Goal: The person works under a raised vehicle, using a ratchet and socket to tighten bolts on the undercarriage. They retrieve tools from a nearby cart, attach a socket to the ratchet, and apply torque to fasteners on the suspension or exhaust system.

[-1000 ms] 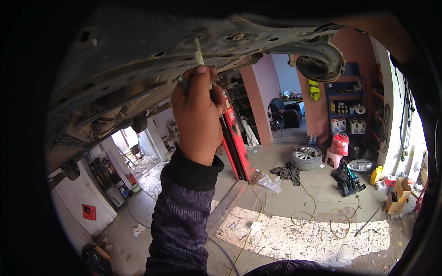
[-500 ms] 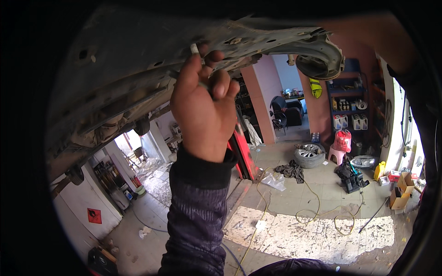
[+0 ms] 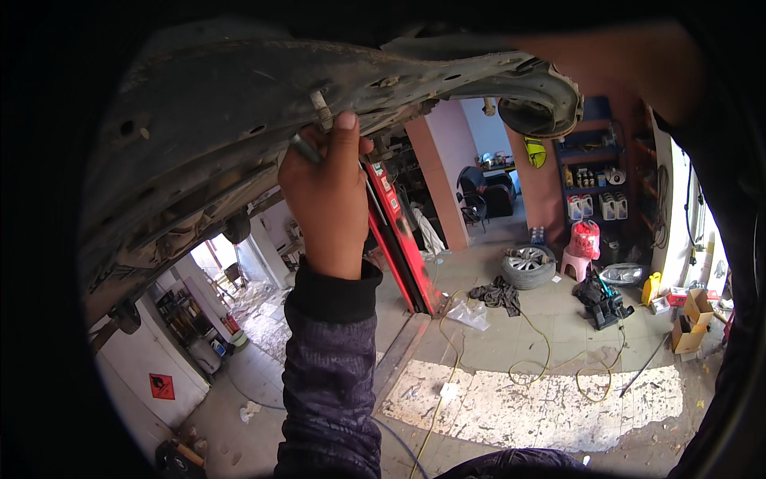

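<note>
Raised in the middle, my left hand [image 3: 327, 191] is closed around a pale threaded bolt [image 3: 321, 108], thumb pressed at its lower part. The bolt's upper end points at the dark underside of a lifted car [image 3: 215, 88], close below the panel; I cannot tell whether it touches. A short grey metal cylinder [image 3: 305, 148] sticks out on the left side of the same hand, its kind unclear. At the upper right, my right hand and forearm [image 3: 630, 68] reach up near the car, blurred and partly cut off; the fingers are hidden.
A red lift post [image 3: 399, 239] stands behind my left hand. On the floor lie a wheel [image 3: 528, 267], a dark cloth [image 3: 501, 296], a yellow cable [image 3: 546, 343] and a black tool case [image 3: 600, 302]. Shelves with bottles [image 3: 592, 172] line the back wall.
My left hand has turned and shifted slightly left and down. Its thumb now lies against the bolt, and more of the bolt and the grey cylinder show. The view has shifted slightly.
</note>
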Tool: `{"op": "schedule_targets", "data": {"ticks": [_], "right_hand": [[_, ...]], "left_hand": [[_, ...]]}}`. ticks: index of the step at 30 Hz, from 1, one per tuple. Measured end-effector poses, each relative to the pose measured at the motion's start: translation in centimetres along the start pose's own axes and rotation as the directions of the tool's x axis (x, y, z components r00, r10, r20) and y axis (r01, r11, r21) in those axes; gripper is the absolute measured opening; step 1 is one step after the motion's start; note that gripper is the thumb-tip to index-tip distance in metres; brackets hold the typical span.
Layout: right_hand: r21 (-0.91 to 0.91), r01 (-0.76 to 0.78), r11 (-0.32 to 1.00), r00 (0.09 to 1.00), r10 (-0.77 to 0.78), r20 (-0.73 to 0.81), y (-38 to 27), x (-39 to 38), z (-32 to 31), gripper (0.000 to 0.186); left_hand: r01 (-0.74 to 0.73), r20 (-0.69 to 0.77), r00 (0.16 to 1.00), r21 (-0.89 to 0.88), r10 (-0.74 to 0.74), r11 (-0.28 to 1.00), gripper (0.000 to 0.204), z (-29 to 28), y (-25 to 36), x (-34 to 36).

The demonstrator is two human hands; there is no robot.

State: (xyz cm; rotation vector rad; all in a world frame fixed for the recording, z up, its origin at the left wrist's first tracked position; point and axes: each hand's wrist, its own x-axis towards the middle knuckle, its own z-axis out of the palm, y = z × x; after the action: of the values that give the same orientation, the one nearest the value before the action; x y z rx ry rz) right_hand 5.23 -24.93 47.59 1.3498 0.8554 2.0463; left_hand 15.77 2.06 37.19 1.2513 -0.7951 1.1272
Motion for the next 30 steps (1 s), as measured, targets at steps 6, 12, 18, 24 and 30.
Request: {"op": "schedule_targets", "data": {"ticks": [6,12,18,24,30], "right_hand": [[0.032,0.067,0.997,0.998,-0.067,-0.019,0.1,0.5,-0.7,0.014],[0.039,0.038,0.999,0.999,-0.037,-0.018,0.0,0.4,-0.1,0.016],[0.103,-0.028,0.994,0.997,0.020,0.077,0.0,-0.1,-0.6,0.019],[0.093,-0.046,0.995,0.997,0.040,0.064,-0.2,-0.6,-1.2,0.024],[0.093,-0.047,0.995,0.999,0.045,0.031,-0.7,-0.6,-0.8,0.026]], "left_hand": [[0.027,0.049,0.999,-0.216,-0.017,0.976,0.027,-0.4,-0.4,-0.1],[-0.118,-0.188,0.978,-0.128,0.092,0.985,0.028,1.0,-1.8,0.7],[0.091,-0.009,0.996,-0.032,-0.091,0.995,0.037,1.0,-1.1,0.4],[0.267,0.204,0.959,-0.435,-0.195,0.860,0.055,0.0,0.2,0.3],[0.040,-0.050,0.996,-0.431,-0.068,0.902,0.034,1.2,-2.0,0.1]]}}
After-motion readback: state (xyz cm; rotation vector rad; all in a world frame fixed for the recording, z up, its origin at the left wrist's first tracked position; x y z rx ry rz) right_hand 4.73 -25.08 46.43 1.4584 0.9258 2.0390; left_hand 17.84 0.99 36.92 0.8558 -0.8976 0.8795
